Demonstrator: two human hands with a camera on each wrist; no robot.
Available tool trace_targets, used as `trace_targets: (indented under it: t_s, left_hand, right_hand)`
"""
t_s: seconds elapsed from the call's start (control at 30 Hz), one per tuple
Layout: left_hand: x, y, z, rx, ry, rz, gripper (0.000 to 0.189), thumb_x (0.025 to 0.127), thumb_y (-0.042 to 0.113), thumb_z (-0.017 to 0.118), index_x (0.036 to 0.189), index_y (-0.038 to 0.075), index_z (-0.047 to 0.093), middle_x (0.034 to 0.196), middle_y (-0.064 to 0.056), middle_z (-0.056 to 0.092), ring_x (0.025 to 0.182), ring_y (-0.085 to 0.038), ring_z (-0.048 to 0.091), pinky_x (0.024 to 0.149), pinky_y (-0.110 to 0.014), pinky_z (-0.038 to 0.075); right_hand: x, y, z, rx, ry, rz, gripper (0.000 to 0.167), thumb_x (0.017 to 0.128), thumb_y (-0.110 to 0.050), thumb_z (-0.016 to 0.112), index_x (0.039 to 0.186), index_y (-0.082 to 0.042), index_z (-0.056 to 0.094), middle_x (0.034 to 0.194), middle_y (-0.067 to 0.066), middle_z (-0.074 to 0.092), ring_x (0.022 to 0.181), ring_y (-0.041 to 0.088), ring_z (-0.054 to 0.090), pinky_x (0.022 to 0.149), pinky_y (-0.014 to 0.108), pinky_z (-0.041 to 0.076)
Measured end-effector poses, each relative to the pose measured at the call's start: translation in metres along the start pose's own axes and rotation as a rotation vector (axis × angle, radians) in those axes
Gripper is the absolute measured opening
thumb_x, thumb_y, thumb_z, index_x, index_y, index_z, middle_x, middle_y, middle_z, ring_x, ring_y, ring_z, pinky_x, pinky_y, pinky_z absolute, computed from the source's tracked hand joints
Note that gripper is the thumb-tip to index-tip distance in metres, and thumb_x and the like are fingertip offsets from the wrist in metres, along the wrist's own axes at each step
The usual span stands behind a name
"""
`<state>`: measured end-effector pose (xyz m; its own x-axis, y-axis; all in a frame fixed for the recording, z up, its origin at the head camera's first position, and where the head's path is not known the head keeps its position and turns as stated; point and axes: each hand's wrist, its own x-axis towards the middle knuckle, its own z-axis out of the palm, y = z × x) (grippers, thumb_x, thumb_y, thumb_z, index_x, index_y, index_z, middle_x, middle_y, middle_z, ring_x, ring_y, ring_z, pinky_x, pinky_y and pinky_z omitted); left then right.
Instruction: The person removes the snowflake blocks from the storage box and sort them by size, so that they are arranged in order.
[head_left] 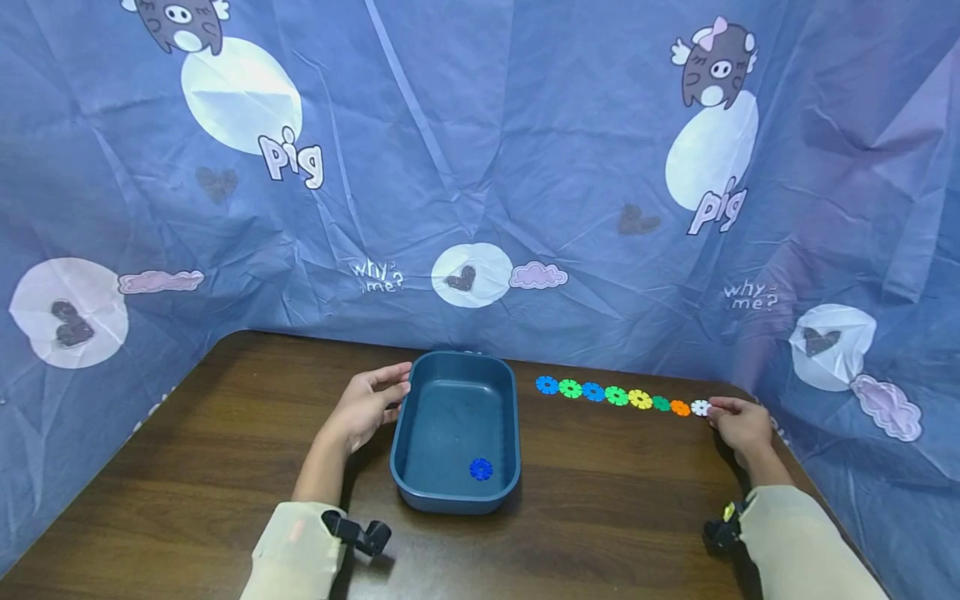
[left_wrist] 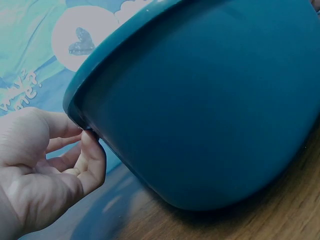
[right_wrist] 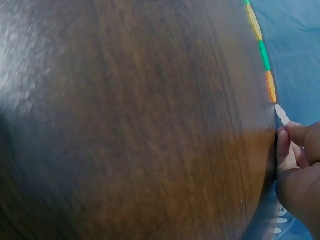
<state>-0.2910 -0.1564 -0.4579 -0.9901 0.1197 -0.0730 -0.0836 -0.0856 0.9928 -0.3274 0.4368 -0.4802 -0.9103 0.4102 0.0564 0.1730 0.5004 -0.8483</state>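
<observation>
A white notched disc (head_left: 700,407) is pinched between the thumb and finger of my right hand (head_left: 742,427) at the right end of a row of discs. In the right wrist view the white disc (right_wrist: 281,114) is tilted, one edge close to the orange disc (right_wrist: 271,86). My left hand (head_left: 365,408) is at the left side of a dark blue-green basin (head_left: 456,502), and in the left wrist view its thumb and finger pinch just under the rim. A dark blue notched disc (head_left: 481,469) lies inside the basin near its front right corner.
The row on the brown wooden table (head_left: 600,517) holds blue, light green, yellow (head_left: 640,399), dark green and orange discs, right of the basin. A blue printed cloth (head_left: 480,167) hangs behind and around the table's back and sides.
</observation>
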Motion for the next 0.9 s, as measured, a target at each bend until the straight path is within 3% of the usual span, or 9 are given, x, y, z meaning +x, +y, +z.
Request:
trace_targets:
  t_s: [0.33, 0.57, 0.7, 0.9]
  left_hand:
    - [-0.0012, 0.0005, -0.0004, -0.009, 0.005, -0.006, 0.046, 0.103, 0.001, 0.056, 0.149, -0.002, 0.048, 0.142, -0.020, 0.049, 0.102, -0.013, 0.058, 0.076, -0.024, 0.055]
    - [-0.0016, 0.0011, -0.0011, -0.007, 0.011, -0.010, 0.046, 0.103, 0.002, 0.056, 0.148, -0.002, 0.049, 0.141, -0.020, 0.049, 0.102, -0.013, 0.058, 0.076, -0.024, 0.055]
    - [-0.0012, 0.0011, -0.0009, -0.009, 0.011, -0.009, 0.046, 0.103, 0.002, 0.056, 0.148, -0.002, 0.048, 0.142, -0.020, 0.049, 0.102, -0.013, 0.058, 0.076, -0.024, 0.055]
    - [-0.0005, 0.0004, -0.0005, -0.016, 0.005, -0.013, 0.046, 0.103, 0.001, 0.056, 0.149, -0.002, 0.048, 0.142, -0.020, 0.049, 0.101, -0.012, 0.058, 0.076, -0.024, 0.055]
  right_hand:
    - [-0.0035, -0.0052, -0.0016, -0.030, -0.031, -0.029, 0.033, 0.097, 0.002, 0.060, 0.126, 0.018, 0.061, 0.084, 0.007, 0.075, 0.065, -0.002, 0.060, 0.059, 0.015, 0.051]
    - [-0.0042, -0.0057, -0.0026, -0.029, -0.062, -0.047, 0.034, 0.098, 0.000, 0.060, 0.126, 0.018, 0.060, 0.084, 0.002, 0.074, 0.067, -0.003, 0.060, 0.061, 0.014, 0.051]
    - [-0.0037, -0.0043, -0.0037, -0.030, -0.069, -0.062, 0.034, 0.098, -0.001, 0.061, 0.126, 0.019, 0.060, 0.089, 0.006, 0.074, 0.068, -0.003, 0.060, 0.062, 0.014, 0.051]
    - [-0.0044, -0.0017, -0.0071, -0.030, -0.078, -0.029, 0.035, 0.098, 0.001, 0.060, 0.129, 0.017, 0.059, 0.091, 0.005, 0.074, 0.069, -0.005, 0.060, 0.064, 0.013, 0.052]
